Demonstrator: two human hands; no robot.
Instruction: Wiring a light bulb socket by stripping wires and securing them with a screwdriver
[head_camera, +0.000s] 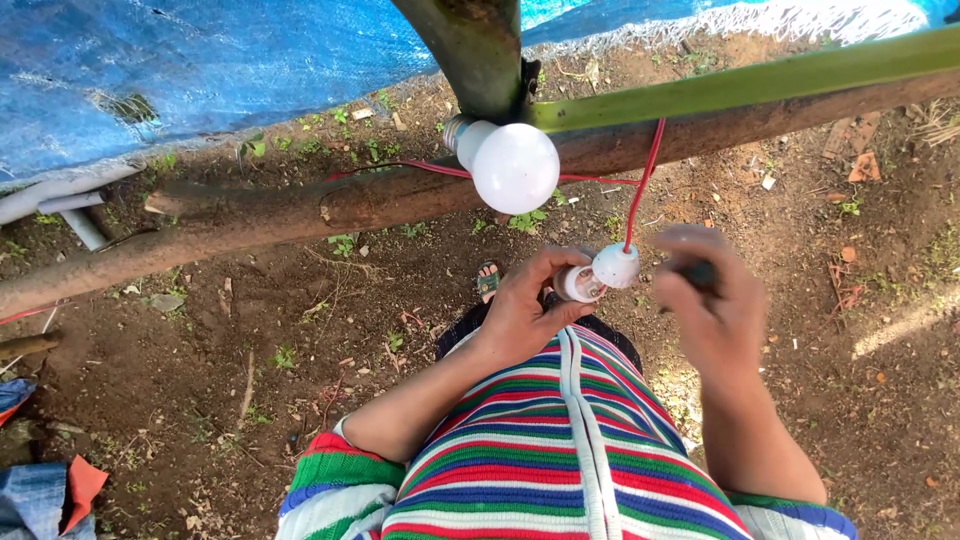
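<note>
Below, left hand (525, 310) fingers (560, 262) around white lamp socket (580, 284) (right hand (710, 300) blurred).

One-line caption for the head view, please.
Left hand holds a white lamp holder on red wire; blurred right hand grips a dark tool.

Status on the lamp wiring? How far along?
Done: one white round light bulb already sits in a socket up on the rough wooden pole, with the thin red wire run along it. In hand: the left hand holds a white plastic lamp holder hanging on that wire; the right hand, blurred, grips a dark tool. Left: this holder has no bulb yet.
</note>
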